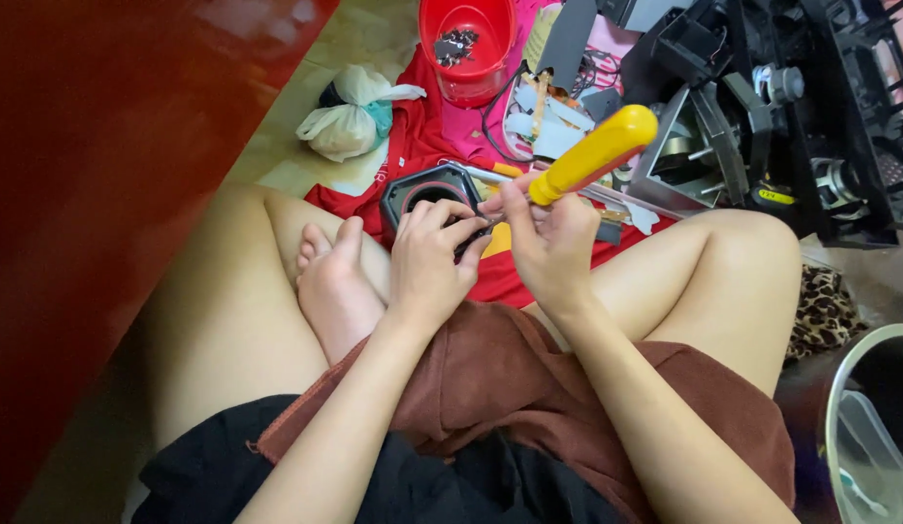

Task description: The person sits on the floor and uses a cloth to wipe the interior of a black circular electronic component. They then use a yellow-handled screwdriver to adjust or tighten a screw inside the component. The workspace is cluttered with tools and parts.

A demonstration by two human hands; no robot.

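I sit cross-legged on the floor. My left hand (430, 252) grips a black octagonal plastic part with a round opening (427, 189), held just above my feet. My right hand (548, 238) is shut on a screwdriver with a thick yellow handle (592, 153); the handle points up and to the right, and the tip points down to the left toward the black part, hidden behind my fingers. The two hands touch each other over the part.
A red cloth (422, 136) lies on the floor under the work. A red bucket (468, 44) holding small dark pieces stands beyond it. A white plastic bag (350, 116) lies at the left. Black dismantled machine frames (801, 107) fill the upper right. A dark red wall (93, 175) runs along the left.
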